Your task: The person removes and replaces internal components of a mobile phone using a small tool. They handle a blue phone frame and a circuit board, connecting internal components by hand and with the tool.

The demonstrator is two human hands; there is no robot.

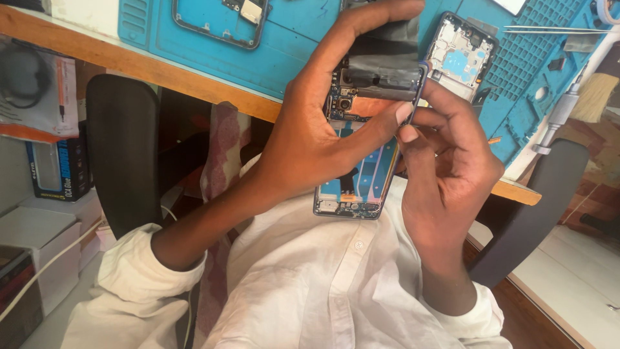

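Observation:
My left hand point(316, 136) grips an opened phone point(358, 187) with its back cover off. The phone's circuit board, camera module and blue inner frame show. My index finger stretches over a dark grey sheet point(387, 61) that covers the phone's upper part. My right hand point(445, 174) is at the phone's right edge. Its thumb and forefinger pinch that edge just below the dark sheet and touch my left thumb tip. I cannot tell whether a small tool is between them. The phone is held above my lap, over my white shirt point(323, 278).
A blue repair mat point(290, 58) lies on the wooden desk point(129, 61). It carries a phone frame point(219, 26), a second opened phone body point(460, 52), thin tweezers point(555, 29) and a brush point(584, 97). A black chair point(123, 148) and boxes point(45, 168) stand at the left.

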